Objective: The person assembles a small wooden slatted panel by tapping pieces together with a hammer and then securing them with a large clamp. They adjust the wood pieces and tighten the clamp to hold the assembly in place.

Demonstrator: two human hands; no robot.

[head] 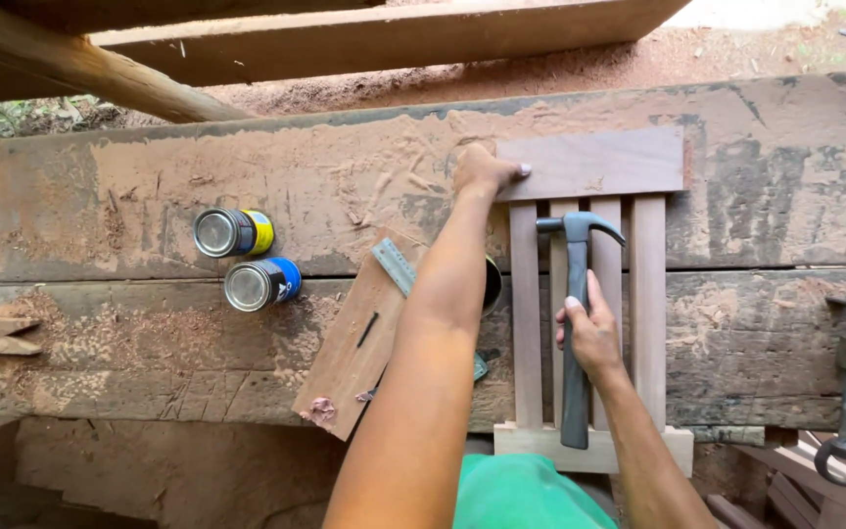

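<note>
Head view: at centre right of the frame a slatted wooden frame [638, 294] lies flat on the dusty table [149, 196]. The left hand [482, 168] presses fingers down on its top board, likely to steady it. The right hand [589, 338] is wrapped around a hammer [576, 323] resting along the slats. Two cans [247, 257] lie well left

left hand [483, 168] reaching forward, pressed flat, right hand [591, 336] curled in a grip

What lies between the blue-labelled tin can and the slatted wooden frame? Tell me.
In the head view, between blue-labelled tin can and slatted wooden frame: a loose wooden board, a metal ruler, and the left forearm.
</note>
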